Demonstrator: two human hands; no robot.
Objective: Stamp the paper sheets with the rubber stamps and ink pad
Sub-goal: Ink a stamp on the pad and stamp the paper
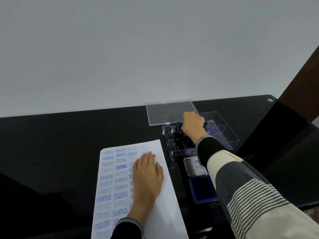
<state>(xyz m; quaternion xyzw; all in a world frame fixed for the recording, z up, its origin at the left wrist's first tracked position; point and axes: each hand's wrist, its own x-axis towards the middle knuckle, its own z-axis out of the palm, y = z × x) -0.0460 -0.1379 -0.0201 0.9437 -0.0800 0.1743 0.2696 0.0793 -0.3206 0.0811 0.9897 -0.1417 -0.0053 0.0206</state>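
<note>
Striped cream, grey and black fabric of the right sleeve fills the lower right corner, with a black knit cuff at the wrist. Beside it the left hand lies flat, fingers straight and together, pressing on a white paper sheet printed in blue with rows of SAMPLE, FRAGILE, AMENDED and FAX OUT marks. This sheet rests on a glossy black tabletop. Just right of the sheet sits a rectangular blue ink pad, its hinged lid open and showing a silvery label. Beyond that stands a clear rigid plastic box with compartments; dark-handled rubber stamps lie in its left part. Its flat transparent lid leans behind. Reaching into the box, the right hand has its fingers curled down among the stamps; whether they clasp one I cannot tell.
</note>
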